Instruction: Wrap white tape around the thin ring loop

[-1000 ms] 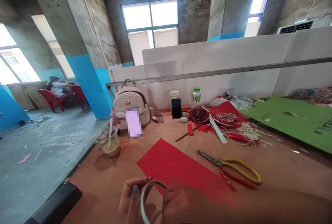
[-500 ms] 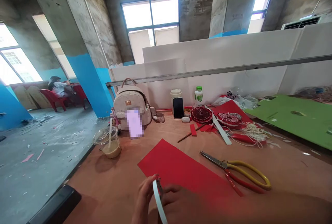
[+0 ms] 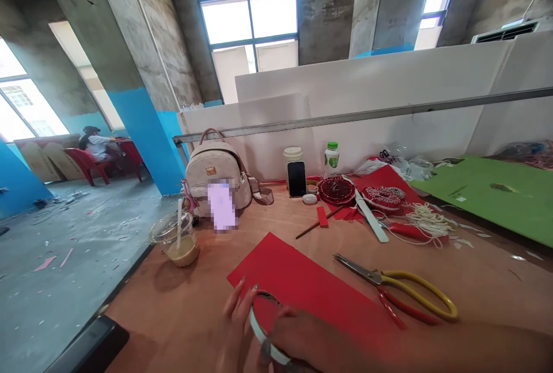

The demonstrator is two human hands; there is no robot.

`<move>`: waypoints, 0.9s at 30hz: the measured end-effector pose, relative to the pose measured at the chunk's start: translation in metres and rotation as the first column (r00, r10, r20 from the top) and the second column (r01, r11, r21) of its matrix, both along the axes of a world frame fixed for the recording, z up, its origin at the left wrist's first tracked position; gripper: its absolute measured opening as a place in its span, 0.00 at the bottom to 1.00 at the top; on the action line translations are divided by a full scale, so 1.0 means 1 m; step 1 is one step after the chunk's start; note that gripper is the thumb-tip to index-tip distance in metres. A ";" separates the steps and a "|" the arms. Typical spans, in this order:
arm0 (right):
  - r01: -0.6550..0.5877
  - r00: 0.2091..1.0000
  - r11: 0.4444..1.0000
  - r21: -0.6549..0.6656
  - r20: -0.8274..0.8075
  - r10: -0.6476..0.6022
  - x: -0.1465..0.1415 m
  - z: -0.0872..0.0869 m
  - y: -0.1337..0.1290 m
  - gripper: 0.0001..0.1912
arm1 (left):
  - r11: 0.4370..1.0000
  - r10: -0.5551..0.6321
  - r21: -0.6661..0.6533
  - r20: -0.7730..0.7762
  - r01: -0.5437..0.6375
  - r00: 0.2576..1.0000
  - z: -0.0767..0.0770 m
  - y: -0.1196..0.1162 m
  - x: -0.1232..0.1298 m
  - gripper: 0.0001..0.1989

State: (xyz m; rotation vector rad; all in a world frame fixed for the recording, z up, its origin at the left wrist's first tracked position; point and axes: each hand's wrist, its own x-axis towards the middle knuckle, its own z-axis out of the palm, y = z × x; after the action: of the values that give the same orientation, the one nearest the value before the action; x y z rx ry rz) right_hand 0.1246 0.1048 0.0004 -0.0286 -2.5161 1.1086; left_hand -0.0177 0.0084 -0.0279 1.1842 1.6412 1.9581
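Note:
In the head view, a round white-rimmed hoop (image 3: 258,327) is tilted low over the table, with red showing inside its rim. Whether that red is its own face or the paper behind, I cannot tell. My left hand (image 3: 237,318) grips the hoop's left side, fingertips at the rim. My right hand (image 3: 306,332) has bent fingers pressed at the hoop's right side; what they pinch is hidden. Beneath both hands lies a sheet of red paper (image 3: 294,269). Scissors (image 3: 380,278) with yellow and red handles rest to its right, blades pointing away.
A plastic cup (image 3: 184,251) with a straw and a backpack (image 3: 216,168) stand left. Behind are a phone (image 3: 296,179), a bottle (image 3: 332,157), dark red round pieces (image 3: 337,190), a white strip (image 3: 371,217) and cord (image 3: 427,220). Green board (image 3: 496,200) lies right. A person sits far left.
The hoop has turned from nearly edge-on to showing its red inside. My left fingers have spread along its rim, and my right hand has shifted with it. The view moved slightly.

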 end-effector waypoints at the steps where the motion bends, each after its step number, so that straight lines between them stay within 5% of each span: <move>1: -0.009 1.000 1.000 -0.017 0.019 0.009 -0.001 -0.001 -0.001 0.14 | 1.000 -0.017 -0.001 0.005 0.017 1.000 -0.003 0.002 -0.001 0.22; 6: -0.007 0.999 0.997 -0.073 0.039 0.010 -0.005 0.001 -0.003 0.17 | 0.995 -0.097 -0.004 0.060 0.097 0.993 -0.008 0.007 -0.002 0.37; 12: -0.031 0.998 0.997 0.073 -0.059 0.036 -0.003 0.017 -0.002 0.08 | 0.981 -0.178 0.001 0.410 0.195 0.894 0.011 0.004 -0.015 0.17; 20: 0.026 0.959 1.000 0.016 -0.281 -0.020 0.008 0.013 -0.005 0.17 | 0.967 -0.237 0.020 0.441 0.255 0.865 0.011 0.011 -0.007 0.12; 27: 0.113 0.956 0.992 0.062 -0.277 -0.092 0.001 -0.002 -0.002 0.07 | 0.986 -0.152 0.002 0.389 0.164 0.909 0.009 0.019 -0.020 0.13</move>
State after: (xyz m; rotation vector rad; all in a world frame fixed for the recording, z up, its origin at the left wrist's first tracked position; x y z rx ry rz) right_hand 0.1256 0.1024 -0.0014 0.0141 -2.2800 0.9062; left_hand -0.0381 0.0279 -0.0191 0.8192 1.3224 1.9068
